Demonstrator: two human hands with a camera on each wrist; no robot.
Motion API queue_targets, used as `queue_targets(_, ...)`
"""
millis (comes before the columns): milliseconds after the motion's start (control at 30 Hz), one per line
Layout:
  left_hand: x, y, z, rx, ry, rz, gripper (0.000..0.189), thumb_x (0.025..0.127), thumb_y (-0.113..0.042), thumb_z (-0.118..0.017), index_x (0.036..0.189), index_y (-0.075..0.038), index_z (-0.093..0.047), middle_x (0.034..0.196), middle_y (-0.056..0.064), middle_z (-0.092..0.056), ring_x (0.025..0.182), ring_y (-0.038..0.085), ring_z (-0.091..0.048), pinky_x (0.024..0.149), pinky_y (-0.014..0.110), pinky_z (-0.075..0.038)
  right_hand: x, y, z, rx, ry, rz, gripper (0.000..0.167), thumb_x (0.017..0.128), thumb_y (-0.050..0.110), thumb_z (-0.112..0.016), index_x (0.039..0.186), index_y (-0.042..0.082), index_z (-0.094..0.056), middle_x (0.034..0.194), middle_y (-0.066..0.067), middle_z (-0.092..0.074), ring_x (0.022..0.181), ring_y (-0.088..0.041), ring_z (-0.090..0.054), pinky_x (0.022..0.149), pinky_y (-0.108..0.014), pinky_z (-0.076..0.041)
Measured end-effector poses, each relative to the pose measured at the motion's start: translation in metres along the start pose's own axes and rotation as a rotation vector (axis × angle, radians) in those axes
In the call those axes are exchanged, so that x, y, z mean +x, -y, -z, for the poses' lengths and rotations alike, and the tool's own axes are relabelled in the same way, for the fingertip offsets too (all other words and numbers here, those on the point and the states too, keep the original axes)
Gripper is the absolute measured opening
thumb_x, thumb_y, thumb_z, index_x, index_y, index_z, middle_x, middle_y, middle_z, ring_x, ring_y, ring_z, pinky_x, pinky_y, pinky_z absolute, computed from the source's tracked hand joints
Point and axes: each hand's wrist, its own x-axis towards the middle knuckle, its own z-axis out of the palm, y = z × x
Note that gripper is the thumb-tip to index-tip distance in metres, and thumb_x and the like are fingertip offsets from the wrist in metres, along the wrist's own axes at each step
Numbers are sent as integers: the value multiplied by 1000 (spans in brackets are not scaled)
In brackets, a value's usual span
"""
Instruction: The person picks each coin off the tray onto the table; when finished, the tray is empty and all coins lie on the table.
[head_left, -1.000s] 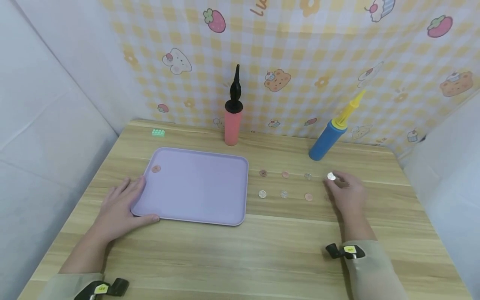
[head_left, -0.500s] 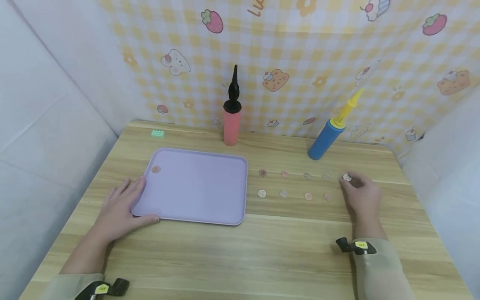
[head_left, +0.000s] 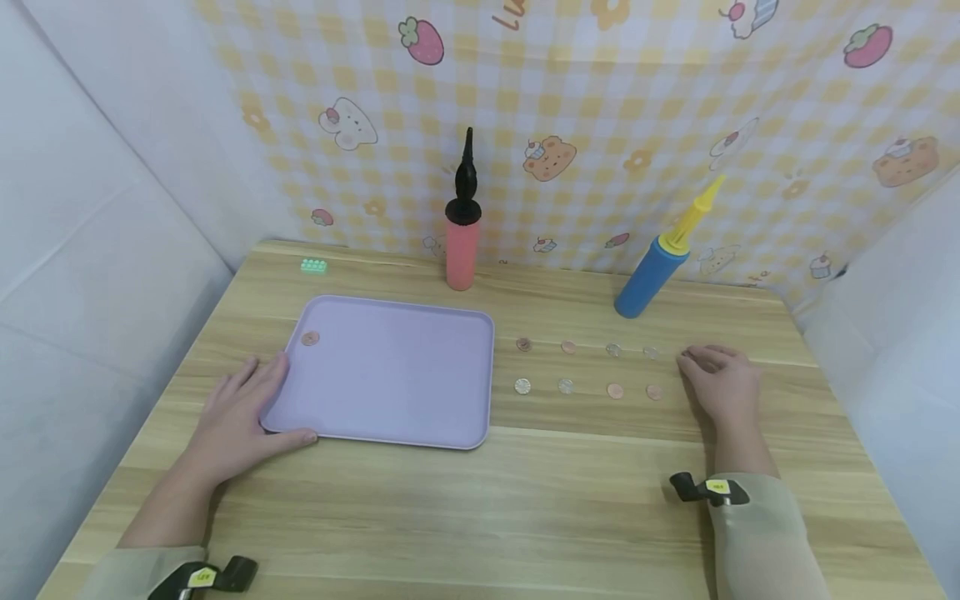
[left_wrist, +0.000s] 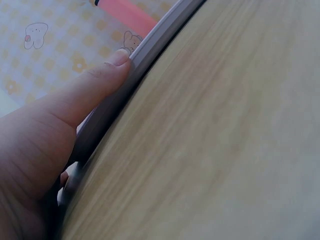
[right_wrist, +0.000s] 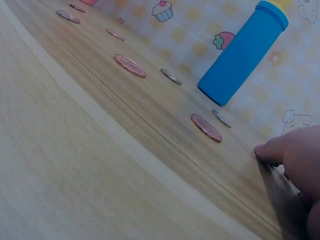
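My left hand (head_left: 238, 417) rests spread at the near left corner of a lilac tray (head_left: 390, 375), its thumb lying along the near rim in the left wrist view. A copper coin (head_left: 310, 338) lies inside the tray at the upper left. To the tray's right, two rows of coins lie flat, among them a silver coin (head_left: 522, 386) and a copper coin (right_wrist: 206, 128). Past the right end of the far row, my right hand (head_left: 722, 383) has its fingertips down at the tabletop, pinching a coin that they almost wholly hide.
A pink balloon pump (head_left: 461, 254) with a black nozzle stands behind the tray. A blue pump (head_left: 651, 279) with a yellow nozzle leans to the right behind the coins. A mint toy brick (head_left: 313, 266) lies near the back left corner, and a checked cloth (head_left: 420, 108) hangs behind the table.
My right hand moved right from the fourth spot of the far row, where a silver coin now lies, with another coin in its fingers, then lowered it there. My left hand stayed put.
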Motion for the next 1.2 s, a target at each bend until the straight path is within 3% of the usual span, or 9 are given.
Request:
queue_targets(267, -3, 0, 1, -6, 0, 6, 127, 77, -54, -91, 168, 2, -23, 168, 30, -31, 157, 56, -12, 125, 69, 7, -4, 6, 2, -15, 34, 21, 47, 104, 33, -68, 135, -2, -70, 149, -32, -53, 141, -56, -44, 117, -70, -31)
queue_targets(533, -3, 0, 2, -8, -6, 14, 126, 77, -54, -92, 168, 1, -25, 167, 30, -32, 157, 56, -13, 126, 68, 5, -4, 3, -2, -5, 0, 31, 46, 103, 31, -68, 133, -3, -71, 148, -31, -54, 141, -53, -43, 120, -68, -25)
queue_targets(767, -2, 0, 1, -17, -20, 19, 127, 76, -54, -93, 168, -1, -25, 164, 32, -37, 157, 56, -14, 126, 67, 5, -8, 10, -5, 28, -79, -3, 48, 101, 35, -69, 138, 3, -70, 149, -25, -57, 143, -47, -44, 121, -63, -29)
queue_targets(833, -2, 0, 2, -16, -24, 15, 127, 76, -54, -93, 168, 0, -25, 163, 33, -38, 157, 56, -14, 126, 67, 5, -9, 14, -10, 18, -158, 71, 47, 99, 31, -71, 137, 4, -71, 145, -25, -60, 140, -48, -47, 120, -63, -29)
queue_targets(1000, -2, 0, 2, -11, -21, 14, 127, 75, -56, -92, 168, 1, -25, 162, 33, -39, 156, 57, -16, 126, 69, 3, -13, 28, -31, -2, -385, 383, 35, 91, 13, -79, 122, -3, -76, 126, -29, -68, 121, -52, -57, 107, -67, -38)
queue_targets(1200, -1, -1, 2, -5, -17, 22, 128, 76, -57, -92, 168, 1, -25, 162, 33, -40, 156, 57, -16, 125, 69, 3, -19, 54, -56, 62, -426, 613, 29, 85, 6, -81, 111, -7, -78, 113, -29, -70, 108, -52, -62, 93, -64, -44)
